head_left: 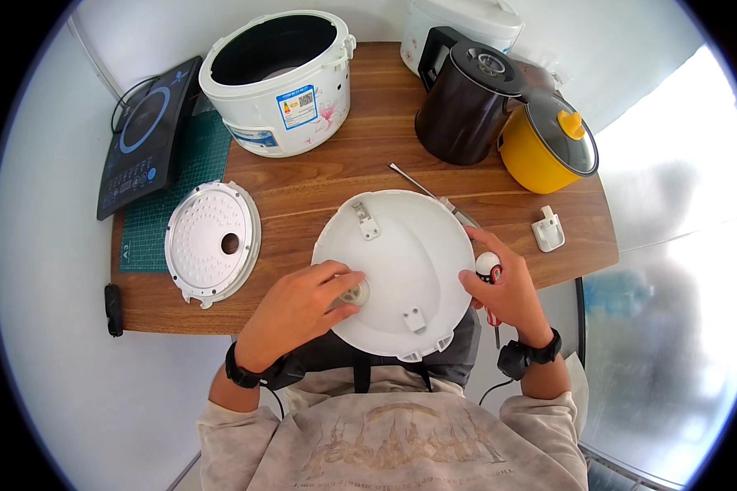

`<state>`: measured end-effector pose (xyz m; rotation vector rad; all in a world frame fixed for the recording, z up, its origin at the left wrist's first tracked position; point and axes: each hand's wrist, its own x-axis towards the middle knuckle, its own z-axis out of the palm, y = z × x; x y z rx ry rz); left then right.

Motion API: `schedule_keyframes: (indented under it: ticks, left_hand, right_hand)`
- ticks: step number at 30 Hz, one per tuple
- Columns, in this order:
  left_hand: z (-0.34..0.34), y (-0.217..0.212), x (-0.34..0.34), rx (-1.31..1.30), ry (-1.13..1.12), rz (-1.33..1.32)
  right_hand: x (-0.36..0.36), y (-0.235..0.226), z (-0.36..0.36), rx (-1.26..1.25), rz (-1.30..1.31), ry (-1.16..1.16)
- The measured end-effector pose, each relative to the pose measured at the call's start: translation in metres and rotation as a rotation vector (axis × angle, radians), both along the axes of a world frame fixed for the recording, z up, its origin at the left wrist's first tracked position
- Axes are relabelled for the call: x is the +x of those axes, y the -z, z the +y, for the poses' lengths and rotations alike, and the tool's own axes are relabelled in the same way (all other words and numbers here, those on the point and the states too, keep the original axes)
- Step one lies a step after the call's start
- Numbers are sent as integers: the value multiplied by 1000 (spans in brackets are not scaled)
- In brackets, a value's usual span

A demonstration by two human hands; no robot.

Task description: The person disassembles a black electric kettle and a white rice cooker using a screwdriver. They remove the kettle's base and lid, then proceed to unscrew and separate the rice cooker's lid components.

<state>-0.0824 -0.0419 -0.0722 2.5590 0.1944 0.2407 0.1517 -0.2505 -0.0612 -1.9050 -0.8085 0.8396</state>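
Observation:
A round white rice cooker lid [418,262] lies with its hollow inner side up at the near table edge, partly over my lap. Fingers and thumb of my left hand [296,309] close around a small round translucent plastic cap [354,291] at the lid's left side. On the opposite rim, my right hand [512,282] grips the lid between thumb and fingers. Beside that palm is a red and black tool handle [492,274] with a thin shaft pointing down; whether the hand holds it is unclear. A small metal hinge bracket [366,221] sits inside the lid.
To the left lies a perforated metal inner lid [213,243], near an induction cooker [145,127] on a green cutting mat [143,247]. Behind stand an open rice cooker [291,98], a dark kettle [467,106] and a yellow pot [540,151]. A screwdriver [413,181] and white plastic part [549,230] lie nearby.

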Motion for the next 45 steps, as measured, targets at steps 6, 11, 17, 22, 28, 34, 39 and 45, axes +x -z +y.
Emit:
schedule_keyframes:
  ticks: [6,11,17,22,28,34,39,45]
  left_hand:
    - [1,7,4,15,-27,-47]
    - [-1,9,7,21,-57,-44]
    - [3,6,13,25,-14,-26]
    - [7,12,18,8,34,-65]
    - [9,16,21,26,71,-96]
    - [10,17,19,6,82,-103]
    - [11,20,18,-1,73,-128]
    - [10,17,18,-19,81,-163]
  right_hand:
    - [-5,3,3,93,72,63]
    - [-8,5,5,107,57,97]
    - [-4,14,7,87,48,138]
    - [1,21,4,123,82,160]
    - [6,19,5,107,29,151]
    - [5,16,8,133,16,145]
    - [4,12,8,139,27,147]
    - [4,12,7,114,9,148]
